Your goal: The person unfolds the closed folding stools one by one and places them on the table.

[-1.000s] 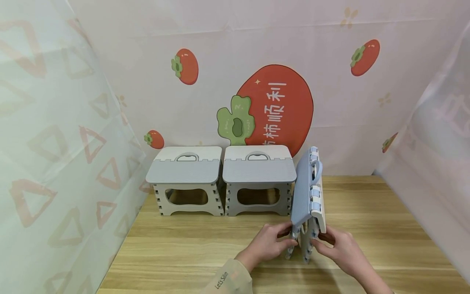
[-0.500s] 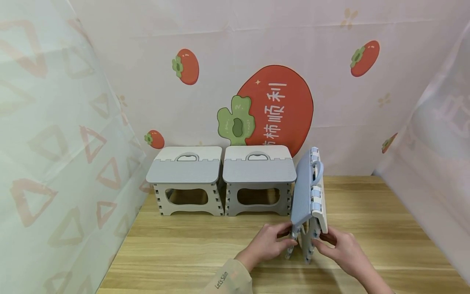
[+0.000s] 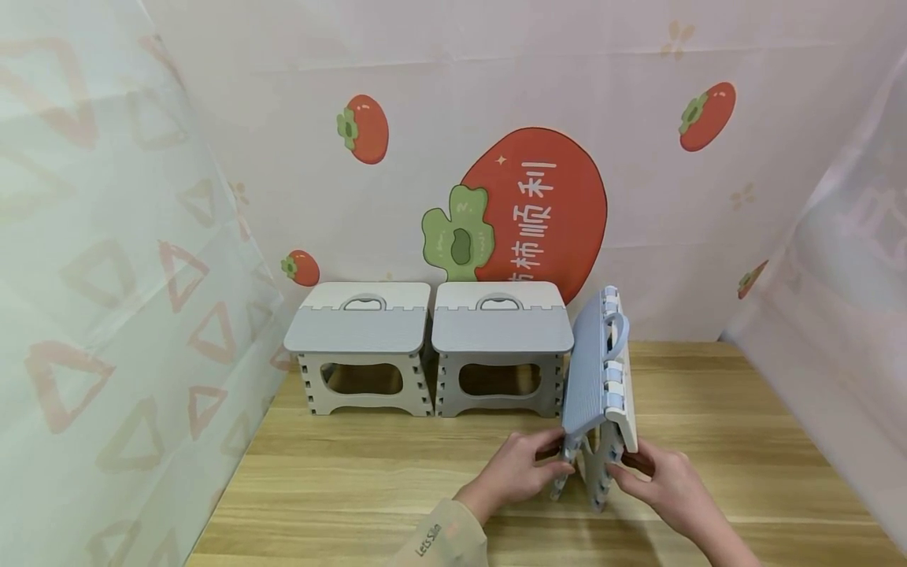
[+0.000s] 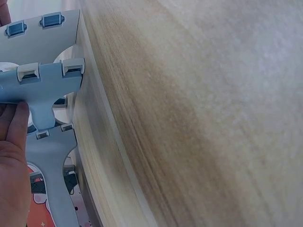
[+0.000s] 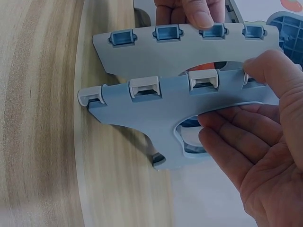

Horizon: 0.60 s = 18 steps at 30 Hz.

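A partly folded blue-and-white step stool (image 3: pixel 591 370) stands at the right of the row, its top bent along the middle hinge and its legs angled apart at the bottom. My left hand (image 3: pixel 520 468) pinches the front edge of its left leg panel. On the other side, my right hand (image 3: pixel 666 484) grips the right leg panel. In the right wrist view, the thumb (image 5: pixel 272 71) lies over the edge of the blue leg panel (image 5: pixel 147 104) and the fingers reach behind it. The left hand's fingers (image 4: pixel 16 127) also show at the stool in the left wrist view.
Two unfolded step stools stand side by side to the left, one at the far left (image 3: pixel 354 331) and one in the middle (image 3: pixel 503 331). The wooden tabletop (image 3: pixel 354 480) spreads in front. A printed cloth (image 3: pixel 397 213) hangs behind and along both sides.
My right hand has moved slightly right with the right leg panel, and the gap between the two leg panels has widened. The left hand stays in place. The head view has shifted a little.
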{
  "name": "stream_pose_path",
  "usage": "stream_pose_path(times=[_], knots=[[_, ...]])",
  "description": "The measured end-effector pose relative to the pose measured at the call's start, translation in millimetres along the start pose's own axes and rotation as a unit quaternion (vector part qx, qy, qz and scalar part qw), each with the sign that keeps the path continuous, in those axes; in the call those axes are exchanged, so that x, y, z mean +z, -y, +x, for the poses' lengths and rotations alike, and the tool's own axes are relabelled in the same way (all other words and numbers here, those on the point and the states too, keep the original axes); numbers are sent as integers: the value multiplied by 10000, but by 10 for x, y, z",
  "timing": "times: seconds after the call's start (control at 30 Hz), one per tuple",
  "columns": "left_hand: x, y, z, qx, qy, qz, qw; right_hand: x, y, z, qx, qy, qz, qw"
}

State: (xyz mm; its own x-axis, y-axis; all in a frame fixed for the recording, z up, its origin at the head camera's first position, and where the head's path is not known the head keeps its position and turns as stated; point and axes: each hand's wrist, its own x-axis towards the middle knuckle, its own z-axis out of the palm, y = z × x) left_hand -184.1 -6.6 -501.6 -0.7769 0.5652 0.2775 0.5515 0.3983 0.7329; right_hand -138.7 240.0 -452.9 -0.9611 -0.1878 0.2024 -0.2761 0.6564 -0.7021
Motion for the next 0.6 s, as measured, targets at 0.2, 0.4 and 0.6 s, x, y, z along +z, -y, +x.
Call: stream_pose_path(times=[0.2, 0.4, 0.6], knots=[[-2, 0, -6, 7, -10, -1, 10000, -2, -6, -10, -6, -63, -56, 10000], [-5, -8, -8, 0, -27, -7, 10000, 7, -34, -17, -262, -249, -119, 9993], [-3, -6, -4, -31, -10, -97, 9999, 10, -57, -25, -348, -322, -108, 9988]])
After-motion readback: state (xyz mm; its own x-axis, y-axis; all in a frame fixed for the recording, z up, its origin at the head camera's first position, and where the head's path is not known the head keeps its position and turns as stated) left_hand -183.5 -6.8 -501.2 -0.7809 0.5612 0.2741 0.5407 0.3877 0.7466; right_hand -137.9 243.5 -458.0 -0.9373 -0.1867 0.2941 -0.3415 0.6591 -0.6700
